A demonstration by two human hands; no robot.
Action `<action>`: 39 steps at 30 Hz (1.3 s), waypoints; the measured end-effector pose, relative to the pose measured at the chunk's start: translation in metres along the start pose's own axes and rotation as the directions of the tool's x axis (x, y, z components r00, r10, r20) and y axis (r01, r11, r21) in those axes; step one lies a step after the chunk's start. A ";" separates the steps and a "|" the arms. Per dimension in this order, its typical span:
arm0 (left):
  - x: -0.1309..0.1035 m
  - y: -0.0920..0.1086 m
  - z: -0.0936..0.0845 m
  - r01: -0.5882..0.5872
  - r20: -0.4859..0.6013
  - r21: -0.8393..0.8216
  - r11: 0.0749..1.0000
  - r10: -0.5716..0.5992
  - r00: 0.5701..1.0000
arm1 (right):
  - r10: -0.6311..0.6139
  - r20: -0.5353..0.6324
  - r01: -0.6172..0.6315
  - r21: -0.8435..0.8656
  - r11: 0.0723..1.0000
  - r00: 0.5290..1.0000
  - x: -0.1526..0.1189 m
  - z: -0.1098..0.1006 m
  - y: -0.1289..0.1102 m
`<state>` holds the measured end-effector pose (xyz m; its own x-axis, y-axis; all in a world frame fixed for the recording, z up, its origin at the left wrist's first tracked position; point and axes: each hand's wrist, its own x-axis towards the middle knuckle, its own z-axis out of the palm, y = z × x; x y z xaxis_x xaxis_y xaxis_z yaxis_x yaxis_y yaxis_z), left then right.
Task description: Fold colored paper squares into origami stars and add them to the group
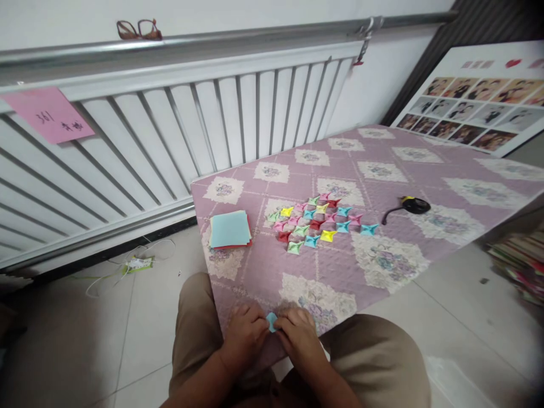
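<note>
The grip is a two-sided pinch: the left hand (247, 331) and the right hand (300, 333) close their fingertips on a small piece of blue paper (271, 322) at the lower centre of the frame, by the near edge of the cloth-covered counter (259, 277). Holding it from both sides probably steadies something so small, and the edge suits forearms that come up from the bottom of the frame. Left of centre, a stack of paper sheets (230, 229), blue on top, lies flat, seemingly squared up for easy reach. At the centre, folded paper pieces (315, 225) in several colours stand in slanting rows, perhaps spaced so their points do not get crushed. Right of centre lies a black-and-yellow object (415, 205) I cannot identify. At the upper left, glasses (139, 29) rest on a pipe (238, 38), likely out of the way.
</note>
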<state>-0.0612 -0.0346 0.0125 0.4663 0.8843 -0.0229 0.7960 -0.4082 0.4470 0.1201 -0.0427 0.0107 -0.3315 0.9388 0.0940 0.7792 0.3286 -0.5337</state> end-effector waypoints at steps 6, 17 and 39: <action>-0.001 0.001 -0.003 0.013 0.029 -0.020 1.000 -0.012 1.000 | 0.052 -0.002 -0.052 -0.001 0.999 0.999 0.000 0.005 -0.004; -0.001 0.002 0.000 0.110 -0.038 -0.037 0.993 -0.112 0.993 | 0.057 -0.008 -0.057 -0.051 0.997 0.998 0.001 0.007 0.005; 0.029 0.012 -0.025 0.313 0.182 0.017 0.949 -0.311 0.933 | 0.213 -0.056 -0.219 -0.136 0.966 0.975 0.010 0.000 -0.006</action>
<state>-0.0480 -0.0082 0.0399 0.2574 0.9108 -0.3229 0.9085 -0.1142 0.4020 0.1119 -0.0358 0.0145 -0.1274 0.9915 0.0253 0.8980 0.1261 -0.4215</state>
